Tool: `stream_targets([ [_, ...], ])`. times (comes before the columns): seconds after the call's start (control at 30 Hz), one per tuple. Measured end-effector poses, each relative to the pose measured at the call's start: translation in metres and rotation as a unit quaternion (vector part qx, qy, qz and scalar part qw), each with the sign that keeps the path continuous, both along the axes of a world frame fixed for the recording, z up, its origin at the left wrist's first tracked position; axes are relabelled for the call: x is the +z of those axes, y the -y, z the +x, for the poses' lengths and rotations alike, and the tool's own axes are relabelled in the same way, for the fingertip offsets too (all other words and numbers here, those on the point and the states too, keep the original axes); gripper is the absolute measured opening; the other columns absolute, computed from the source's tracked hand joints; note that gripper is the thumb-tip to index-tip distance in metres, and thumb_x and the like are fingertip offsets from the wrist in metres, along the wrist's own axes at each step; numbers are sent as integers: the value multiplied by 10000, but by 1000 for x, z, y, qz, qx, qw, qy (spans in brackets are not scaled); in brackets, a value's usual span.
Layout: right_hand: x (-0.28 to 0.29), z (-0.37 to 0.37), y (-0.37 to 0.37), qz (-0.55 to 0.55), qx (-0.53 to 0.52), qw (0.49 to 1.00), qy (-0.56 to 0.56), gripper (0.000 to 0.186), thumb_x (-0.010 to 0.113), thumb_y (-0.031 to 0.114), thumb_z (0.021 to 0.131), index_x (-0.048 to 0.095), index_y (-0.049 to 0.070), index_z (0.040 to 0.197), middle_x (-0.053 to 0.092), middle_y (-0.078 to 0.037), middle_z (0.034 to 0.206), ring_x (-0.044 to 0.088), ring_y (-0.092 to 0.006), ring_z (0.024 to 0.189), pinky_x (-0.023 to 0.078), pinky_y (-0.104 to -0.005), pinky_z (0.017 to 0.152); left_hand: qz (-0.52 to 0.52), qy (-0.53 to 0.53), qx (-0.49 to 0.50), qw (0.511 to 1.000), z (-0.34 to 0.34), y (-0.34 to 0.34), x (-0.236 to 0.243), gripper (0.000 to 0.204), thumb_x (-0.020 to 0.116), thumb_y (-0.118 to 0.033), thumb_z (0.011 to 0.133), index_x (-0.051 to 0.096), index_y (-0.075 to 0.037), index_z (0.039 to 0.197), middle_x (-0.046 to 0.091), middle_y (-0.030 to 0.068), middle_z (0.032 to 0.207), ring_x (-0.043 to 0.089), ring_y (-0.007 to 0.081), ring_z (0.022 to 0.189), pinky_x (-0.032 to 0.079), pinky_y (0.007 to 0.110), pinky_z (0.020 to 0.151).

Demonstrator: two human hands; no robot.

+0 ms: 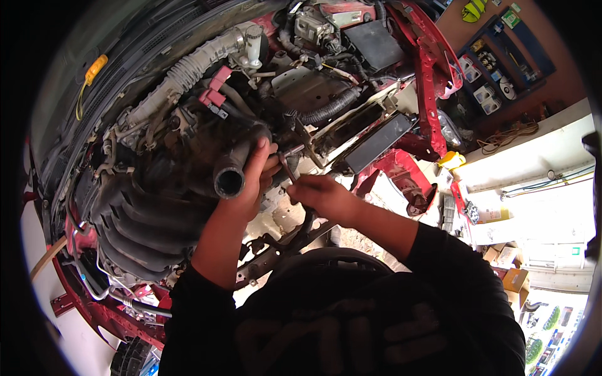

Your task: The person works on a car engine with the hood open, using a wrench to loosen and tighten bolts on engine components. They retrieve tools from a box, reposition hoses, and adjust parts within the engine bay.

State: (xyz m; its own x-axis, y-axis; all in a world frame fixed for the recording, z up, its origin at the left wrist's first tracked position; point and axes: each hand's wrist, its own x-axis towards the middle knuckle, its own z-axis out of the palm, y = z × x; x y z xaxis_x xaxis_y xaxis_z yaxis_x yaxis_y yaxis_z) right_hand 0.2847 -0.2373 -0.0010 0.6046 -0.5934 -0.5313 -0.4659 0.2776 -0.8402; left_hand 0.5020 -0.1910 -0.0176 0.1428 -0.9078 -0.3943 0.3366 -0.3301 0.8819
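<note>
My right hand [321, 197] is closed around the handle of a metal ratchet wrench [288, 168], whose upper end reaches toward the metal bracket at the front of the engine bay. My left hand [253, 175] is beside the thick black hose [239, 158], thumb pointing up along it. Its fingers curl toward the wrench's head, and what they grip is hidden. The hose's open end [229, 182] faces me. Left of my hands lies the ribbed black engine cover or intake manifold [150, 229].
A corrugated intake duct [188, 72] and a red connector [216, 88] lie beyond my hands. At the right are a black rectangular box [378, 143] and red body frame [428, 100]. A yellow work light [96, 69] hangs at the upper left. Shelves [501, 56] stand far right.
</note>
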Motion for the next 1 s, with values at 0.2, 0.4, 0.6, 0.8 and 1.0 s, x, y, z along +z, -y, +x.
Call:
stream_targets([
  [0.2,-4,2,3,-187,2,957,220,268,695,314,1130,675,51,1085,656,-10,902,596,-109,809,508,-311,739,-9,-49,16,999,1,4,1,640,751,-596,1055,639,-92,1434,731,133,1341,702,320,1309,532,461,1133],
  [0.4,-4,-1,-2,-106,56,992,44,250,708,278,1102,704,42,1187,689,-26,975,612,-106,847,507,-304,745,-41,44,4,998,0,3,1,934,647,-776,1021,535,-75,1628,701,205,1506,683,349,1349,426,502,1185],
  [0.6,-4,3,10,-66,-22,983,168,328,678,399,1128,739,79,1163,689,-13,939,476,-64,695,403,-259,630,-48,-5,39,998,-4,3,8,695,729,-637,1038,608,-129,1496,716,118,1401,718,277,1218,507,453,1084],
  [0.8,7,7,-3,-106,26,988,109,345,742,355,1096,725,18,1169,651,29,844,607,-97,789,512,-325,718,-48,-57,44,996,-3,3,10,507,788,-461,1064,677,-59,1353,716,64,1235,733,221,1123,582,358,975],
  [1.0,2,0,13,-64,-24,978,198,256,726,303,1122,717,48,1118,624,38,869,600,-91,857,506,-300,782,-15,-3,45,999,-3,4,10,580,802,-486,1048,650,-74,1428,706,103,1354,740,274,1203,583,436,1061],
])
